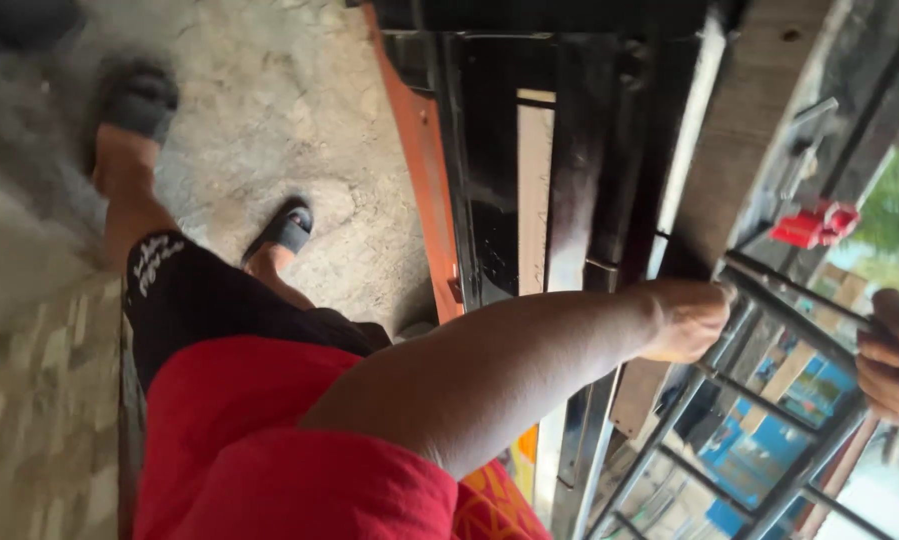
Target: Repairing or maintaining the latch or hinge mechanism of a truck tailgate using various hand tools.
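- While the view is tilted and partly blurred, both hands are seen closed on one dark metal grille (769, 400) made of a frame and parallel bars.
- Left hand (687, 320): fingers curled around the upper corner of the grille frame; the bare forearm runs back from it to a red sleeve (299, 470).
- Right hand (894, 360): only partly in view at the picture's edge, fingers wrapped over a bar on the opposite side of the grille.
- Grille position: spans the gap between the two hands, held by both, tilted in the view.
- Seen through the bars, beyond the hands: blue and pale shapes, too blurred to identify.
- Just above the right hand: a small red object (817, 225) fixed to a grey metal part; its kind cannot be told.
- Beside the left hand, on its far side: dark upright metal panels (499, 180) with an orange strip (424, 170) along one edge.
- Well apart from the hands, behind the left arm: rough concrete floor (269, 100), with the person's two feet in dark sandals (284, 228) and dark shorts (189, 300).
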